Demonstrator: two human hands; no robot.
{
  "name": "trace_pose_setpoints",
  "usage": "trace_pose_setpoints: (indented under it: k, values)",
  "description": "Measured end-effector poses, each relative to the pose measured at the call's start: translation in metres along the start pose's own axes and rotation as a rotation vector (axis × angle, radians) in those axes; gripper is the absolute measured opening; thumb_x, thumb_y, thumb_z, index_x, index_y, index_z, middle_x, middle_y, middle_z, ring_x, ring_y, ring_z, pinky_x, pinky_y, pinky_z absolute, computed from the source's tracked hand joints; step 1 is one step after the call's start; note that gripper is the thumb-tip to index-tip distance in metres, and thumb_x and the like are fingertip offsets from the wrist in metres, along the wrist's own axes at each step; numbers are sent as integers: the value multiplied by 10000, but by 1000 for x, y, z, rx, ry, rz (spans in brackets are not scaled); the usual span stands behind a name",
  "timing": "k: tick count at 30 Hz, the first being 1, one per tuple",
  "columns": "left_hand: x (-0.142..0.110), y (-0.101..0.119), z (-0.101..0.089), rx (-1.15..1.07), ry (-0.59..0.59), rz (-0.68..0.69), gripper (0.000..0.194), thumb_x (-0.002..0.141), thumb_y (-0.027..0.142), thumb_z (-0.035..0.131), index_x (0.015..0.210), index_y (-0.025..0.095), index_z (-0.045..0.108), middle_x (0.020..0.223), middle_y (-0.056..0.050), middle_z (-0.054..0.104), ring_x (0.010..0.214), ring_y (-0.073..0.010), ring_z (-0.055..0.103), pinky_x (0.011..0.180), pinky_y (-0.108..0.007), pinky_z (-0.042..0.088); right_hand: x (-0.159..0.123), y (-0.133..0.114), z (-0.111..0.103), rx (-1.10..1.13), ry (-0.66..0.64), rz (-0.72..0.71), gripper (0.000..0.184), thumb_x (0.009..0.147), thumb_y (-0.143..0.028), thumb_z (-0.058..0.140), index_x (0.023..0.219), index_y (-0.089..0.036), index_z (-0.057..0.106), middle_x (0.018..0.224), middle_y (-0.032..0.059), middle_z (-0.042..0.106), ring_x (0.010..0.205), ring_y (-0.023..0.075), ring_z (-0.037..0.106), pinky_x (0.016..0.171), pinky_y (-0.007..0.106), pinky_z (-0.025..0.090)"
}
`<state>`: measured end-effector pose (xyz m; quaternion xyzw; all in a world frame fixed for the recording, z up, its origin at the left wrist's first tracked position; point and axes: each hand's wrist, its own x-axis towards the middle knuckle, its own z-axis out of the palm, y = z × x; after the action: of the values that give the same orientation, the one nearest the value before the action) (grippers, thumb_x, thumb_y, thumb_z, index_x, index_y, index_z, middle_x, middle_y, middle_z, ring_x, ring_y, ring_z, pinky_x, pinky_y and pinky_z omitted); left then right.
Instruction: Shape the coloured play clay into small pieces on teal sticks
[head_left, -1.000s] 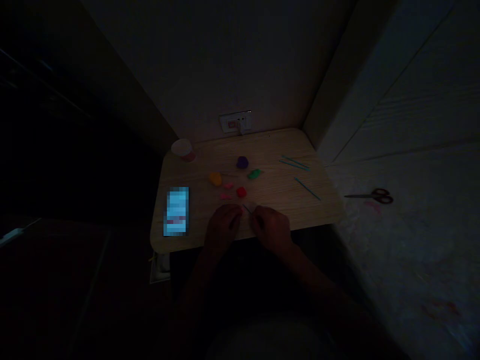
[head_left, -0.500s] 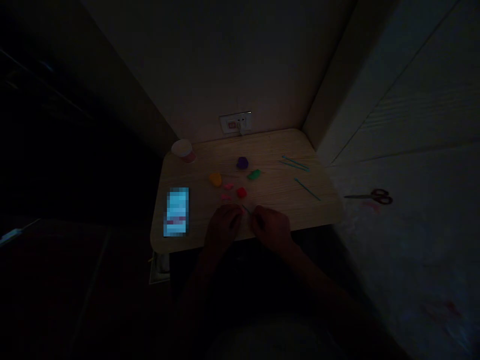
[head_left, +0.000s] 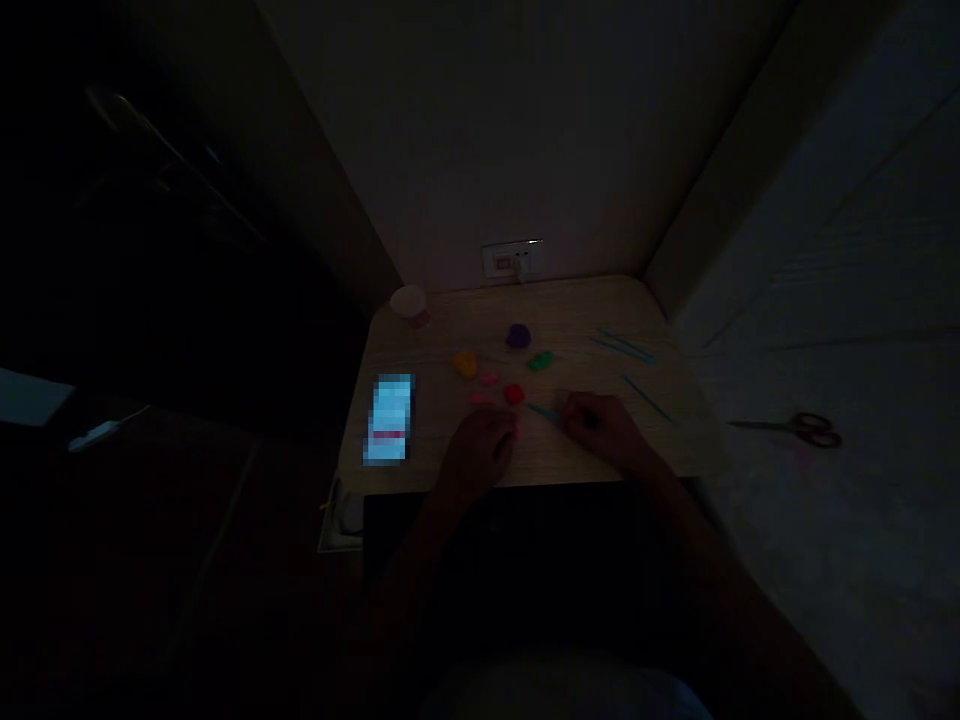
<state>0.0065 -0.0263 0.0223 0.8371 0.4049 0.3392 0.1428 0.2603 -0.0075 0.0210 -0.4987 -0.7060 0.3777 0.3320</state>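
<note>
Pinching pink clay in fingers of left hand and blue stick in right hand, below frame centre, right of phone too blurred to read.

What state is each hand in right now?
Left hand: closed, seemingly pinching a small pink piece.
Right hand: closed, holding a thin blue stick.

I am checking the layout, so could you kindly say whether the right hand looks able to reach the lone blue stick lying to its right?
Probably yes: nothing visible stands between the right hand and the lone blue stick, though that hand's fingers seem to hold a second stick.
</note>
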Motion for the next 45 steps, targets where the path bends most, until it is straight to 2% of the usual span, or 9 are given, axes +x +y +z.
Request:
trace_pose_setpoints:
  k: [4, 8, 13, 19, 27, 30, 39, 45]
  values:
    - [5, 2, 0, -49, -37, -45, 83, 968, 168, 605, 992, 200, 678, 1052, -74, 740, 1028, -230, 677, 986, -435, 559, 18, 9, -8, 161, -41, 40, 190, 773, -369, 653, 690, -202, 618, 637, -13, 572, 615, 142, 489, 597, 266, 364]
    - [11, 6, 7, -145, -34, -94, 51, 959, 194, 612, 963, 203, 662, 1012, -67, 720, 1015, -228, 666, 970, -411, 546, 24, 8, -10, 236, -44, 81, 234, 767, -393, 663, 657, -208, 572, 624, -22, 533, 602, 134, 470, 596, 269, 362]
    - [16, 8, 13, -244, -47, -140, 45, 954, 212, 621, 955, 195, 662, 1014, -70, 720, 1023, -222, 667, 984, -381, 526, 23, 2, -15, 200, -70, 98, 258, 774, -414, 674, 652, -212, 570, 627, -16, 552, 602, 140, 485, 590, 273, 377]
    - [15, 2, 14, -295, -138, -167, 92, 964, 250, 628, 985, 186, 689, 1071, -81, 740, 1078, -226, 663, 1031, -378, 499, 24, 8, -20, 169, -91, 110, 299, 790, -475, 687, 660, -218, 605, 632, -2, 584, 604, 156, 516, 580, 280, 400]
    - [20, -3, 17, -325, -182, -128, 108, 963, 274, 654, 974, 183, 709, 1011, -72, 740, 996, -207, 681, 939, -340, 522, 27, 12, -20, 164, -76, 130, 335, 764, -520, 713, 638, -227, 609, 593, 3, 548, 551, 155, 474, 514, 289, 355]
    - [20, -4, 18, -344, -195, -101, 109, 963, 277, 659, 975, 188, 720, 1035, -79, 756, 1019, -216, 691, 974, -364, 522, 29, 15, -18, 191, -86, 120, 373, 766, -543, 726, 615, -231, 586, 581, 6, 539, 545, 157, 464, 511, 296, 355]
    - [17, -3, 15, -317, -207, -87, 105, 965, 272, 667, 974, 191, 733, 1032, -72, 774, 1031, -215, 698, 1000, -368, 509, 37, 23, -14, 222, -65, 138, 360, 769, -521, 732, 621, -229, 580, 574, -6, 529, 543, 149, 446, 517, 289, 340]
    - [16, 1, 11, -363, -129, -148, 129, 967, 268, 672, 1040, 192, 746, 1079, -73, 783, 1028, -215, 710, 998, -369, 520, 35, 12, -11, 210, 2, 103, 279, 781, -446, 698, 652, -218, 605, 616, 1, 572, 586, 155, 497, 555, 283, 377]
